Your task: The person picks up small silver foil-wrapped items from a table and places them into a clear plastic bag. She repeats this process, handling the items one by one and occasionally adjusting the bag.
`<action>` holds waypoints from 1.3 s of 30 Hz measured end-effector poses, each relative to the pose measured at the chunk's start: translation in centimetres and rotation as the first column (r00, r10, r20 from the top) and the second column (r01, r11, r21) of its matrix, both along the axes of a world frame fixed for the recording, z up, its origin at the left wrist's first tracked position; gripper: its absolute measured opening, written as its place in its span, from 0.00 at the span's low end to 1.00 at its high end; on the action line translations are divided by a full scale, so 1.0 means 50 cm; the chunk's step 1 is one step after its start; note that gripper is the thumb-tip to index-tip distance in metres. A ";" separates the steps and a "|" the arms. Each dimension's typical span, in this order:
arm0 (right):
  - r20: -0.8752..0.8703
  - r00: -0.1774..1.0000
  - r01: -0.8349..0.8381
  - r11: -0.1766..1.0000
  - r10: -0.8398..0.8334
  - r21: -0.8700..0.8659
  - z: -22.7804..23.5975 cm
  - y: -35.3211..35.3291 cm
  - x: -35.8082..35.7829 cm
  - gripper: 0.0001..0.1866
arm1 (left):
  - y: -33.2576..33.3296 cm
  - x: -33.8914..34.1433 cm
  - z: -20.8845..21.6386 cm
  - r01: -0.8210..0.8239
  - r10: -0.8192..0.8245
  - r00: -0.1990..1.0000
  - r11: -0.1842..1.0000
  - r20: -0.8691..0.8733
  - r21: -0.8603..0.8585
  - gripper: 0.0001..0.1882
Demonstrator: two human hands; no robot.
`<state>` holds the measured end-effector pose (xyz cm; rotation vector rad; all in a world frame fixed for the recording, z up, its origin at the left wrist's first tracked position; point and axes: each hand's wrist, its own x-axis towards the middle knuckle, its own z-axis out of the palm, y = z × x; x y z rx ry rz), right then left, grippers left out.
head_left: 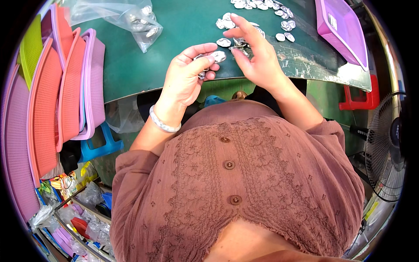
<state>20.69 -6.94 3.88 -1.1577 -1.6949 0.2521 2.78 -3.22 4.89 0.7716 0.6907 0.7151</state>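
Observation:
My left hand, with a pale bangle at the wrist, is closed around several shiny silver oval pieces. One shows between its thumb and fingertips, others lower in the fingers. My right hand has its thumb and fingers apart with nothing visible in them. It hovers just over a small cluster of the same silver pieces on the green table, partly hiding them. A single silver piece lies between the two hands. What exactly these pieces are, I cannot tell.
A clear plastic bag with silver pieces lies at the far left. More silver pieces are grouped at the far right, by a purple basket. Stacked plastic baskets stand left; a red stool and a fan stand right.

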 end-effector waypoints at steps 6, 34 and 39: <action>0.377 0.918 0.140 0.990 -0.120 -0.025 -0.009 0.016 0.009 0.32 | 0.003 -0.001 -0.003 0.017 -0.017 1.000 0.998 0.002 -0.057 0.13; 0.351 0.934 0.055 0.998 -0.060 0.024 -0.005 0.030 -0.024 0.32 | 0.015 -0.013 -0.016 -0.052 0.054 0.998 0.990 0.013 -0.133 0.11; 0.218 0.969 -0.119 0.993 0.113 0.014 0.024 0.013 -0.024 0.36 | 0.010 -0.008 -0.012 -0.029 0.030 1.000 0.994 0.005 -0.102 0.08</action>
